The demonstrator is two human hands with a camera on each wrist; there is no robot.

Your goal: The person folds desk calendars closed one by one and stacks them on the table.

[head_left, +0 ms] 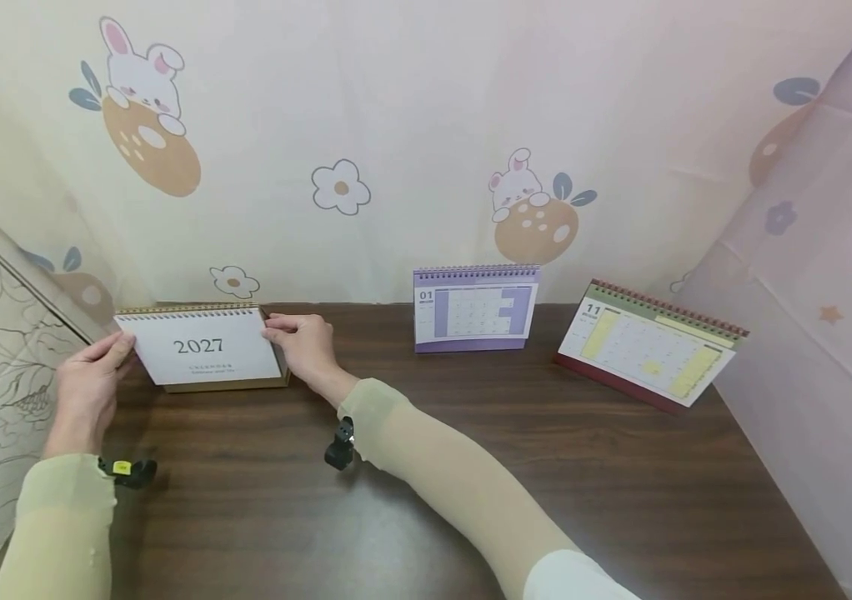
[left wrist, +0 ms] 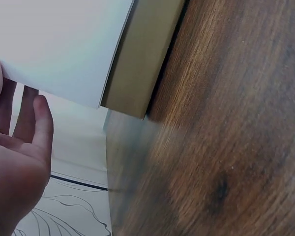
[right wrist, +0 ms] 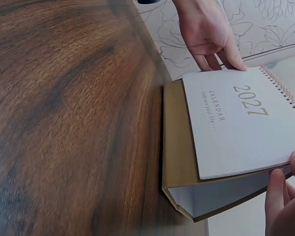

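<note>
White 2027 desk calendar [head_left: 208, 348], its flat paper pages bound by a gold wire spiral [head_left: 186, 312] to a hollow, gold-brown card stand [right wrist: 178, 130], stands at the far left of the dark brown, wood-grained table [head_left: 261, 483]. The left hand [head_left: 92, 379] pinches its left edge; the right hand [head_left: 304, 343] pinches the right, so they are apart, calendar between. A grip catching mainly pages could bend them or let the stand swing loose; uneven pressure could skew or fold its angled panels. Further right stand a purple-and-white spiral calendar [head_left: 477, 308] and, slanted, a dark-red-based calendar with yellow-and-white pages [head_left: 651, 346]. Behind hangs a pale, softly creased, rabbit-printed cloth [head_left: 411, 100].
</note>
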